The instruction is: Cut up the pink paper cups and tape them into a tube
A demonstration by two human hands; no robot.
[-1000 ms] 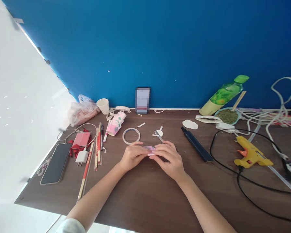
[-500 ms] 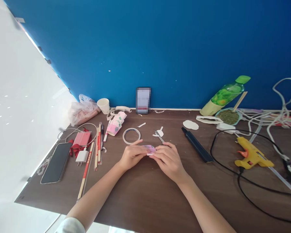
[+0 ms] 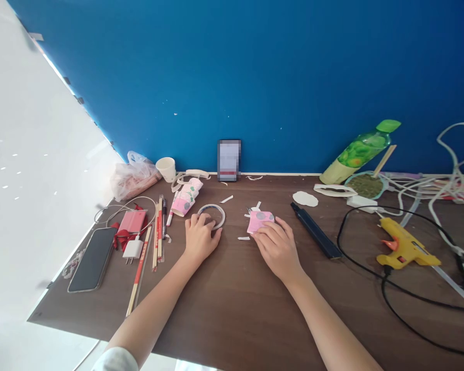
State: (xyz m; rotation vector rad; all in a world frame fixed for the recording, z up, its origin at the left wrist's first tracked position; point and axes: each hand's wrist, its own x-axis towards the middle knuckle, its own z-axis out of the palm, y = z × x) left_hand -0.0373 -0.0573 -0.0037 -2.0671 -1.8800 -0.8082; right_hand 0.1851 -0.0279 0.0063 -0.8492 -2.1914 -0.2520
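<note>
My left hand point(image 3: 201, 238) is at the near edge of a roll of white tape point(image 3: 221, 216), its fingers closed over the ring's rim. A small pink piece with grey spots point(image 3: 260, 220) is held in my right hand point(image 3: 276, 246), just in front of some white paper scraps point(image 3: 258, 205). The tool among those scraps is mostly hidden by the pink piece. One narrow white strip point(image 3: 243, 238) lies between my hands. Behind the tape leans a pink patterned paper cup point(image 3: 186, 197) on its side.
Left: a phone point(image 3: 92, 259), white charger point(image 3: 132, 249), wrapped chopsticks point(image 3: 139, 270) and a white cup point(image 3: 166, 169). Right: a dark blue bar-shaped object point(image 3: 315, 232), a yellow glue gun point(image 3: 406, 245) with black cable, a green bottle point(image 3: 358, 152). An upright phone point(image 3: 229, 160) stands by the wall.
My left hand has let go of the pink piece and moved left to the tape roll. The piece has moved right and up with my right hand, and a white strip now shows between them.
</note>
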